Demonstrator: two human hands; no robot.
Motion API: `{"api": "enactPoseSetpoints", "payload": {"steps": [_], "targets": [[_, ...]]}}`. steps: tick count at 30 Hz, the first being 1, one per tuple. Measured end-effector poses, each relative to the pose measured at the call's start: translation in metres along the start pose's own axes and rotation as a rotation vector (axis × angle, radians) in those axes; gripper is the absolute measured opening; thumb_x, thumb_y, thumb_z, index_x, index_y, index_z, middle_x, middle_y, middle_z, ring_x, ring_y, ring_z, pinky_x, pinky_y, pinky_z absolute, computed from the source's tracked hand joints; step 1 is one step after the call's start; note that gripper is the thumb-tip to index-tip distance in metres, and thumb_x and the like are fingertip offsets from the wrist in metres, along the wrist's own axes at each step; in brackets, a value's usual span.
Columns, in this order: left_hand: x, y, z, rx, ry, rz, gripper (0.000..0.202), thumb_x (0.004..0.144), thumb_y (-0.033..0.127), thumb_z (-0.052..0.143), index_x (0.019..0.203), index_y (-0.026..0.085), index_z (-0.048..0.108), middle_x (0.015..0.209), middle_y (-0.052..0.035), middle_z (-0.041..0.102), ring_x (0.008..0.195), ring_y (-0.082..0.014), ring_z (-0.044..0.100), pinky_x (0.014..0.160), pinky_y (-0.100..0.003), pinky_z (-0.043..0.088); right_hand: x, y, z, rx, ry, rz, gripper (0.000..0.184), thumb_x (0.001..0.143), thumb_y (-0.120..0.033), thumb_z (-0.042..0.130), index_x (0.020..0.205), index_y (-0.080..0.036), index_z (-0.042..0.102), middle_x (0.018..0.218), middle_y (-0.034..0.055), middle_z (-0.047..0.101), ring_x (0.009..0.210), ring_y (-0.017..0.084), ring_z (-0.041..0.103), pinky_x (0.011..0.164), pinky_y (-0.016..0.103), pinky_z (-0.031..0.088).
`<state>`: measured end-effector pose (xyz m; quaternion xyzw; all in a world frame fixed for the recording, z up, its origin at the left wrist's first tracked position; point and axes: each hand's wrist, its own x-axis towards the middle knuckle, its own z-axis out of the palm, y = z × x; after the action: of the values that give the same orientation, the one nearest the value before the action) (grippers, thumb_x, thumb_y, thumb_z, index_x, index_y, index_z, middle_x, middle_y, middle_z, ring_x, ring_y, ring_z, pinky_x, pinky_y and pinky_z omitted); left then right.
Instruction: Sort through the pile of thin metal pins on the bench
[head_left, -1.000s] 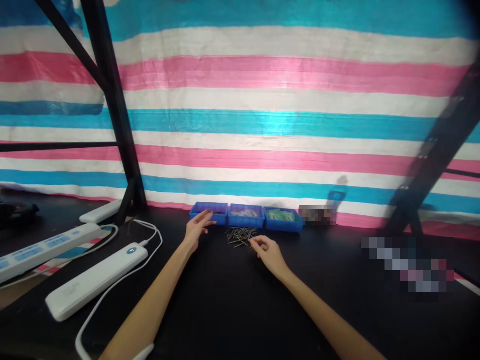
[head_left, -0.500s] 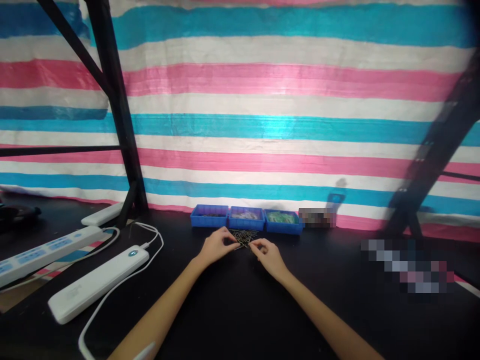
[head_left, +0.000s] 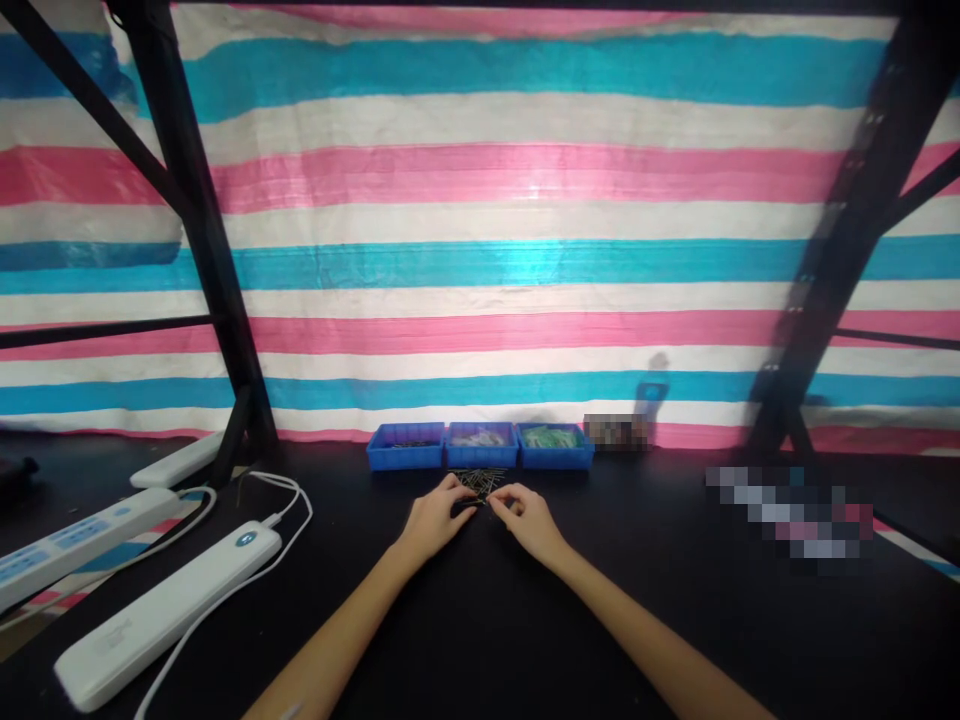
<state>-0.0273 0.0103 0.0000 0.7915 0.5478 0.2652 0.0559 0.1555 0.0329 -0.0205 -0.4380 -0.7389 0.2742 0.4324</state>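
Observation:
A small heap of thin metal pins [head_left: 480, 479] lies on the black table [head_left: 480, 640] just in front of three blue trays. My left hand [head_left: 435, 518] rests at the heap's near left edge, fingers curled in a pinch at the pins. My right hand [head_left: 529, 519] sits at the near right edge, fingertips also pinched together over the pins. What either pinch holds is too small to make out. The left blue tray [head_left: 406, 447] holds dark pieces, the middle tray [head_left: 481, 444] pale ones, the right tray [head_left: 556, 444] green ones.
White power strips [head_left: 161, 610] with cables lie at the left, one [head_left: 67, 540] further out. Black frame posts [head_left: 196, 240] stand left and right [head_left: 840, 250]. A striped pink, blue and white tarp [head_left: 495, 240] hangs behind the table.
My left hand came back from the left blue tray to the pin heap and closed into a pinch. Both hands drew closer together; the view tilted up slightly.

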Motion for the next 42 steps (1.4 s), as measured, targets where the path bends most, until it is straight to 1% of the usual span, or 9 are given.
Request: {"api": "enactPoseSetpoints", "payload": {"steps": [10,16,19,23,25,28,33,37,42], "targets": [[0.000,0.001,0.002,0.039,0.011,-0.011,0.020,0.082,0.034,0.047,0.098,0.028,0.058,0.099,0.0009,0.053,0.081,-0.0141,0.057,0.058,-0.021,0.037,0.000,0.002,0.000,-0.011,0.002,-0.003,0.020,0.078,-0.032,0.053,0.082,-0.018,0.066,0.078,0.0018,0.063,0.055,0.011,0.052,0.053,0.022,0.041],[0.000,0.002,0.001,0.052,-0.009,-0.007,0.019,0.083,0.035,0.046,0.090,0.025,0.060,0.097,0.0009,0.053,0.078,-0.0125,0.056,0.060,-0.021,0.037,0.001,0.005,0.002,-0.014,-0.007,-0.009,0.019,0.078,-0.031,0.054,0.081,-0.018,0.066,0.077,0.0019,0.062,0.055,0.011,0.051,0.054,0.022,0.040],[-0.001,0.002,0.001,0.013,0.018,-0.016,0.017,0.081,0.035,0.048,0.087,0.025,0.061,0.095,0.0013,0.053,0.076,-0.0120,0.056,0.058,-0.021,0.036,0.002,0.005,0.002,-0.017,-0.007,-0.002,0.019,0.078,-0.032,0.054,0.081,-0.018,0.066,0.077,0.0020,0.062,0.055,0.011,0.051,0.053,0.022,0.039],[0.002,0.001,0.006,-0.122,0.102,-0.070,0.019,0.079,0.037,0.051,0.083,0.024,0.063,0.089,0.0010,0.055,0.065,-0.0107,0.052,0.053,-0.021,0.034,0.002,0.003,0.001,-0.015,0.000,-0.004,0.018,0.077,-0.031,0.054,0.082,-0.018,0.066,0.076,0.0016,0.062,0.054,0.011,0.051,0.052,0.021,0.039],[0.004,0.001,0.010,-0.234,0.149,-0.086,0.021,0.077,0.038,0.053,0.081,0.022,0.065,0.084,-0.0002,0.056,0.059,-0.0101,0.049,0.052,-0.021,0.034,0.002,0.003,0.001,-0.007,-0.003,0.005,0.019,0.076,-0.031,0.055,0.087,-0.018,0.065,0.074,0.0011,0.061,0.053,0.010,0.051,0.051,0.021,0.038],[0.008,0.003,0.014,-0.426,0.190,-0.071,0.024,0.075,0.038,0.057,0.081,0.018,0.067,0.079,-0.0024,0.058,0.055,-0.0098,0.045,0.052,-0.022,0.036,0.001,0.004,0.001,-0.003,-0.015,0.014,0.023,0.072,-0.030,0.059,0.090,-0.018,0.064,0.073,0.0008,0.061,0.052,0.010,0.051,0.049,0.020,0.039],[0.009,0.012,0.017,-0.626,0.160,-0.086,0.026,0.072,0.037,0.061,0.082,0.015,0.069,0.080,-0.0053,0.062,0.060,-0.0119,0.049,0.055,-0.023,0.037,0.000,0.003,0.002,-0.010,-0.025,-0.028,0.017,0.068,-0.031,0.064,0.078,-0.017,0.064,0.074,0.0010,0.061,0.051,0.009,0.051,0.049,0.020,0.038],[0.008,0.015,0.021,-0.744,0.127,-0.135,0.028,0.071,0.038,0.062,0.085,0.015,0.068,0.084,-0.0068,0.065,0.068,-0.0152,0.056,0.060,-0.024,0.041,0.002,0.001,0.000,0.038,-0.016,-0.025,0.016,0.071,-0.029,0.061,0.078,-0.015,0.065,0.071,0.0016,0.061,0.049,0.009,0.050,0.046,0.019,0.035],[0.009,0.014,0.022,-0.786,0.155,-0.183,0.031,0.069,0.040,0.063,0.086,0.014,0.067,0.082,-0.0066,0.066,0.068,-0.0159,0.059,0.062,-0.025,0.044,0.003,0.003,0.000,0.079,-0.015,-0.025,0.018,0.074,-0.032,0.059,0.077,-0.015,0.065,0.069,0.0021,0.062,0.048,0.009,0.048,0.045,0.020,0.033]]}}
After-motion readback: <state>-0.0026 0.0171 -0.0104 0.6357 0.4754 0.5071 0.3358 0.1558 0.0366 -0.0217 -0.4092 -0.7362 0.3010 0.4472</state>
